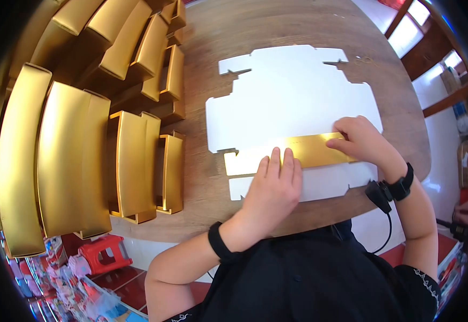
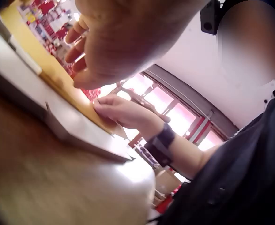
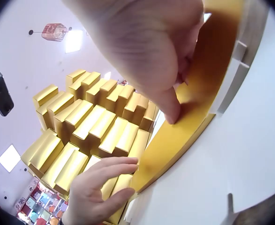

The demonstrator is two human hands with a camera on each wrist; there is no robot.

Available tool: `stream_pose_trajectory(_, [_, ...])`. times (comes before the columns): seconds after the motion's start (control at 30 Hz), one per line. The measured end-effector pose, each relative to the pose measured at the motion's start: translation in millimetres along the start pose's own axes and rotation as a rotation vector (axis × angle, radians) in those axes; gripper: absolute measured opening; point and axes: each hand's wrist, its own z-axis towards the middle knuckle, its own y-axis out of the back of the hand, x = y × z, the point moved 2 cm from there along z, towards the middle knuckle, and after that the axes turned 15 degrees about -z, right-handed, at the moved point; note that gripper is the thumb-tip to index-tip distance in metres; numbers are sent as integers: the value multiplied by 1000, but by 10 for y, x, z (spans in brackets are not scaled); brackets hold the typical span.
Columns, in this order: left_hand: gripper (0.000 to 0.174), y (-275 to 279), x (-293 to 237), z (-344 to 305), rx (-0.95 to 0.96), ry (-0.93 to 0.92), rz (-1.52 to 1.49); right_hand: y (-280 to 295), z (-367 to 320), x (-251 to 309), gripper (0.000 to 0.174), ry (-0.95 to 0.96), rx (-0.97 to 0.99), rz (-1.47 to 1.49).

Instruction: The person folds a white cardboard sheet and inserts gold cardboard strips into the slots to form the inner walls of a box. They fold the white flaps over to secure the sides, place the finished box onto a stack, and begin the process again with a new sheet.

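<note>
A flat die-cut cardboard box blank [image 1: 293,91] lies white side up on the wooden table, and its near gold panel [image 1: 312,153] is folded so the shiny face shows. My left hand [image 1: 274,180] rests its fairly straight fingers on that gold panel, left of its middle. Toward the panel's right end, my right hand [image 1: 360,139] holds the far edge, thumb on the gold and bent fingers over the fold. The right wrist view shows the right thumb [image 3: 172,112] pressed against the gold face. A white flap [image 1: 325,180] extends toward my body.
Several finished gold boxes [image 1: 73,155] stand stacked on the left side of the table [image 1: 201,214]. A loose rubber band [image 1: 367,60] lies at the back right. Below on the left is a red stool [image 1: 105,255]; wooden chair parts [image 1: 432,53] stand at the right.
</note>
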Motion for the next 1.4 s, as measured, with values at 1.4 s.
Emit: stream_pose_trajectory(1.4, [38,47,269,247,184,-42,3,-244,-549,171,22,314,-602,-346])
